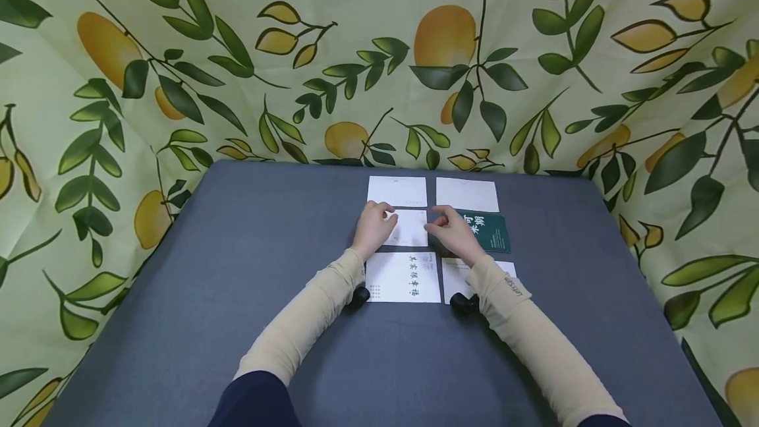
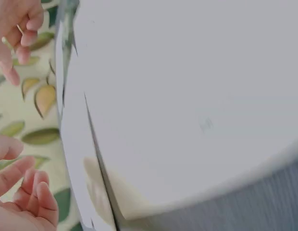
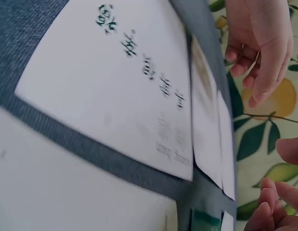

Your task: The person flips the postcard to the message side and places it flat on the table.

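White and green cards lie in two columns of three rows. My left hand (image 1: 373, 226) hovers at the left side of the middle-left white card (image 1: 409, 229), fingers loosely bent with nothing between them. Across that card's right edge is my right hand (image 1: 455, 234), thumb and fingers apart, holding nothing; its palm side overlaps the dark green card (image 1: 493, 234) with white writing. Both hands appear raised over the cards in the left wrist view, the left (image 2: 31, 202) below and the right (image 2: 17, 26) above. Nearest me lies a white card with dark handwriting (image 1: 391, 279).
Two plain white cards (image 1: 397, 191) form the far row. Beneath my right wrist, another white card (image 1: 455, 275) is partly covered. A grey-blue cloth (image 1: 237, 269) covers the table, and a leaf-and-fruit patterned curtain (image 1: 379, 38) hangs behind and along both sides.
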`<action>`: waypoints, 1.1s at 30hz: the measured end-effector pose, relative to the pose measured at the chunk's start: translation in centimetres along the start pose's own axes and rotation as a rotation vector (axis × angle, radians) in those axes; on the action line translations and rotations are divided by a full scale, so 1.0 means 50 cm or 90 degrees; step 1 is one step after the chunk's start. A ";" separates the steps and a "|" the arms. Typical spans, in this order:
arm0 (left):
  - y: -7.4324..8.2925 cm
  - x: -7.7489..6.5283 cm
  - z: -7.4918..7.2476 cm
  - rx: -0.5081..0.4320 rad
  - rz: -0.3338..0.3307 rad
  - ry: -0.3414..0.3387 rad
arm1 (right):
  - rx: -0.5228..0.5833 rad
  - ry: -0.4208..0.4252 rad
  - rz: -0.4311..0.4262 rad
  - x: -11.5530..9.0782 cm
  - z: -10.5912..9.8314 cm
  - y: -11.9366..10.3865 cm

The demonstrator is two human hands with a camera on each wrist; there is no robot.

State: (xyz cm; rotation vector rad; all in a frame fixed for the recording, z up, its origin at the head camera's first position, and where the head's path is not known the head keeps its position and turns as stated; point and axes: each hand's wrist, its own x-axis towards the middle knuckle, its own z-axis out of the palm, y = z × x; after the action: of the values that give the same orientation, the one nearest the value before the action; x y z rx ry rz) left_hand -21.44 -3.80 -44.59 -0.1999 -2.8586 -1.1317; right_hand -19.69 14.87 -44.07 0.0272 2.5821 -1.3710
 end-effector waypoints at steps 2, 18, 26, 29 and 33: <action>0.013 0.000 0.010 -0.010 0.024 -0.002 | 0.022 0.010 0.000 -0.008 -0.014 0.005; 0.119 -0.025 0.079 -0.149 0.006 -0.194 | 0.036 0.060 0.115 -0.062 -0.135 0.080; 0.133 -0.027 0.113 -0.222 -0.060 -0.255 | 0.084 0.043 0.130 -0.032 -0.147 0.181; 0.134 -0.028 0.120 -0.241 -0.073 -0.253 | 0.095 0.046 0.126 -0.013 -0.144 0.222; 0.133 -0.028 0.128 -0.276 -0.097 -0.253 | 0.118 0.058 0.117 -0.010 -0.142 0.237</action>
State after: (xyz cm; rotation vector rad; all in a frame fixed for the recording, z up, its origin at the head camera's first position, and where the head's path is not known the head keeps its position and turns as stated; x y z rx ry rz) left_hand -19.14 5.22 -44.88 -0.2541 -2.9427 -1.9352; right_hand -19.10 27.44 -49.77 0.3551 2.4422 -1.5644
